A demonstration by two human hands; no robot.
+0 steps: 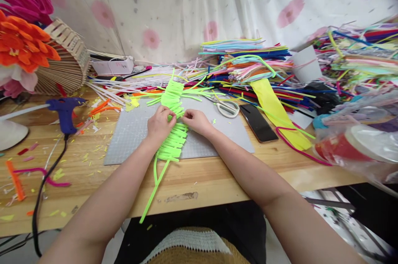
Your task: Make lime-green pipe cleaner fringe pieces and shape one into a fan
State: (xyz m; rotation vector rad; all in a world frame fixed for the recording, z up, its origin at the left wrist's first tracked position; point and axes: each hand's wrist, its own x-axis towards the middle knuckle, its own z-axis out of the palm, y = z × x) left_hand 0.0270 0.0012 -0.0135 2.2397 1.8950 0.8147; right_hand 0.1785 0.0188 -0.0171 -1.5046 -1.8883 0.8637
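Note:
A long strip of bright green pipe cleaners (172,141), bent side by side into a ladder-like row, lies across the grey cutting mat (127,131). My left hand (161,124) pinches the strip's left edge near its middle. On the opposite edge, the fingertips of my right hand (195,121) close on the green pipe cleaners too. Two loose green ends trail from the strip's near end over the table's front edge. Exactly which strands lie between my fingers is hidden.
White-handled scissors (228,109) and a black phone (258,123) lie right of the strip. A blue glue gun (64,115) with a cord stands at left among scraps. Bundles of pipe cleaners (251,65) pile along the back. A plastic-wrapped red tub (345,146) sits at right.

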